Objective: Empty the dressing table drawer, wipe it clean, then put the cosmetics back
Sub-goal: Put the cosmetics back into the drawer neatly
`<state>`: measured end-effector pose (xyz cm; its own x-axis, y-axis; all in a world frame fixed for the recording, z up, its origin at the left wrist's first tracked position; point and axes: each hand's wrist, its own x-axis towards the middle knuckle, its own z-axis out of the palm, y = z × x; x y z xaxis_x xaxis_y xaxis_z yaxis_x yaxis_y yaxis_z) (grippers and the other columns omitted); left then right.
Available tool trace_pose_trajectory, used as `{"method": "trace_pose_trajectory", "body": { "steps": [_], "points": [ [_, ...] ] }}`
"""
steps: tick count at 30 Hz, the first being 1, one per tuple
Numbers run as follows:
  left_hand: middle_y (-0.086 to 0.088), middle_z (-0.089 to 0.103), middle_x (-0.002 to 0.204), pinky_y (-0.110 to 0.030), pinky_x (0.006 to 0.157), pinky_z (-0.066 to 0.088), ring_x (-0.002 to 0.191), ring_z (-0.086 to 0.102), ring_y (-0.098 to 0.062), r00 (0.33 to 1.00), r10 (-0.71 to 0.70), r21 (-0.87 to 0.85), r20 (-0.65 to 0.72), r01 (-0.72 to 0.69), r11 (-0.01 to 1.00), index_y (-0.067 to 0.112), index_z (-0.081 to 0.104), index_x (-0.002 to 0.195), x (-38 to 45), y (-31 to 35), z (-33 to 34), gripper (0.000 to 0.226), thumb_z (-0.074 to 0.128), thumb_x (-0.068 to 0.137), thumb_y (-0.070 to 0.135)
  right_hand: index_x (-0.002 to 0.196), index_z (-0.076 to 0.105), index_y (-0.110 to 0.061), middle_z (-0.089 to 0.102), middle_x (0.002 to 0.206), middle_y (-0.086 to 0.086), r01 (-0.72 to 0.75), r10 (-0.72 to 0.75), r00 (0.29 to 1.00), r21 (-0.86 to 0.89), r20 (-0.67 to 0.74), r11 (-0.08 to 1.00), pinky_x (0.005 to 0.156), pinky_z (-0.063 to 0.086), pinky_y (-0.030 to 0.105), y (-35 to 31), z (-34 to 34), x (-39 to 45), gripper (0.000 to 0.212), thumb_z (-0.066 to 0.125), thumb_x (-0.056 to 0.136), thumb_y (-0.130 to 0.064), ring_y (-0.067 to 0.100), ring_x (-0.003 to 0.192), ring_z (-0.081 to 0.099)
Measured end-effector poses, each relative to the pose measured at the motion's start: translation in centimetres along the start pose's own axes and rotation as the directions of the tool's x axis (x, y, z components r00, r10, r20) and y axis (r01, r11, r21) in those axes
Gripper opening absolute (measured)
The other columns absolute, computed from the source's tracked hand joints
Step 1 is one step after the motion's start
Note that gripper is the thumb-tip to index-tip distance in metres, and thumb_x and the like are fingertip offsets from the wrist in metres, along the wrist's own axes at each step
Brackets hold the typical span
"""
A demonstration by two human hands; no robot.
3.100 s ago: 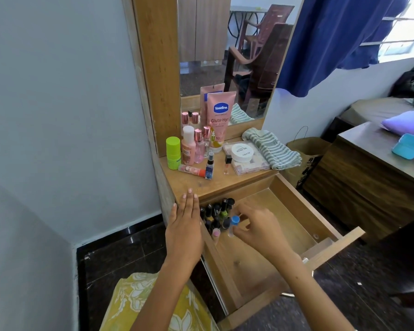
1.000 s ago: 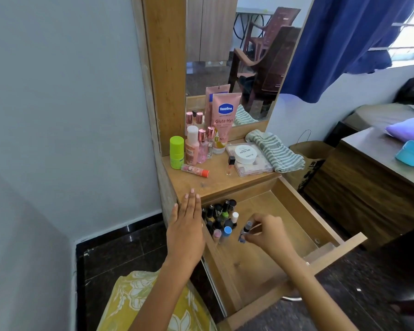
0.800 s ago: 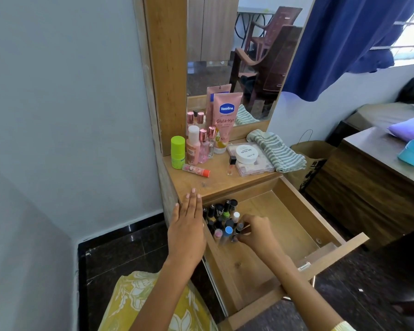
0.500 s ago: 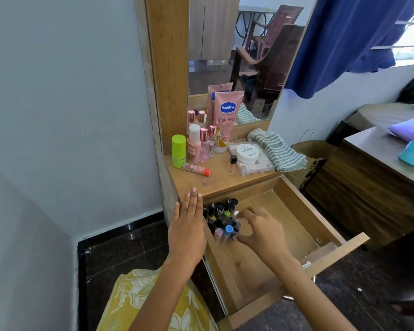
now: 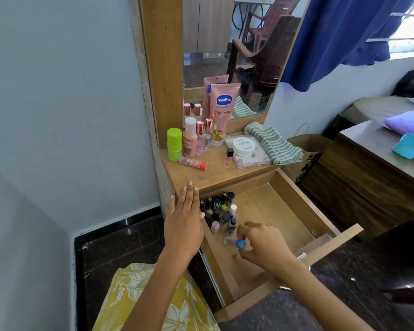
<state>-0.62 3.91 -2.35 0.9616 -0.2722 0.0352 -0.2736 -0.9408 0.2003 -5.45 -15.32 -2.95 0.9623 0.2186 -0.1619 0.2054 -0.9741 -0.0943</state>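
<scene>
The wooden drawer [image 5: 304,206] of the dressing table stands pulled out. Several nail polish bottles [image 5: 219,209] cluster upright in its back left corner. My right hand [image 5: 263,246] is inside the drawer, fingers pinched on a small clear bottle with a blue cap [image 5: 236,242], held on its side just in front of the cluster. My left hand [image 5: 184,220] lies flat with fingers together on the drawer's left edge, holding nothing. On the tabletop [image 5: 201,175] stand a pink Vaseline tube [image 5: 222,111], a green bottle [image 5: 174,144], pink bottles [image 5: 196,139] and a white jar [image 5: 243,146].
A striped green cloth [image 5: 273,142] lies on the tabletop's right end. A pink tube [image 5: 193,162] lies on its side near the front. A mirror [image 5: 230,51] rises behind. A low wooden table [image 5: 368,168] with a blue box [image 5: 409,145] stands to the right.
My right hand put a dark-capped bottle into the cluster, then drew back toward me with the blue-capped bottle, now on its side. My left hand stayed on the drawer edge.
</scene>
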Motion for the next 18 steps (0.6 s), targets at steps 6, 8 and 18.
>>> {"method": "trace_pose_trajectory", "body": {
  "steps": [6, 8, 18],
  "points": [
    [-0.004, -0.021, 0.155, -0.036, 0.113, -0.011, 0.143, -0.017, -0.017, 1.0, 0.002, -0.018, -0.014, -0.002, 1.0, 0.012, -0.012, 0.148, -0.1, 0.0, 0.0, 0.058, 0.019, 0.103, 0.032, 0.123, 0.054, -0.016, 0.059, 0.119, 0.007, -0.181, 0.248, 0.929, -0.247, 0.276, 0.952, 0.079, 0.047, 0.032, -0.1, 0.0, 1.1, 0.037, 0.06, 0.088, -0.027, 0.026, 0.107, 0.059],
    [-0.004, -0.021, 0.155, -0.037, 0.113, -0.011, 0.143, -0.017, -0.017, 1.0, 0.002, -0.016, -0.016, -0.003, 1.0, 0.012, -0.012, 0.148, -0.1, 0.0, -0.1, 0.058, 0.019, 0.103, 0.032, 0.123, 0.055, -0.016, 0.058, 0.12, 0.007, -0.175, 0.244, 0.93, -0.252, 0.274, 0.952, 0.077, 0.046, 0.03, -0.6, 0.4, 1.9, 0.035, 0.06, 0.089, -0.026, 0.026, 0.107, 0.059],
    [-0.004, -0.023, 0.154, -0.036, 0.112, -0.012, 0.142, -0.018, -0.017, 1.0, 0.0, 0.003, -0.015, 0.0, 1.0, 0.013, -0.014, 0.147, 0.0, -0.1, 0.1, 0.058, 0.018, 0.103, 0.033, 0.08, 0.064, -0.018, 0.062, 0.079, -0.005, -0.3, 0.306, 0.951, 0.376, 0.047, 0.877, 0.052, 0.043, 0.014, -1.3, 1.4, 1.7, 0.008, 0.071, 0.075, -0.02, 0.005, 0.066, 0.055]
  ]
}}
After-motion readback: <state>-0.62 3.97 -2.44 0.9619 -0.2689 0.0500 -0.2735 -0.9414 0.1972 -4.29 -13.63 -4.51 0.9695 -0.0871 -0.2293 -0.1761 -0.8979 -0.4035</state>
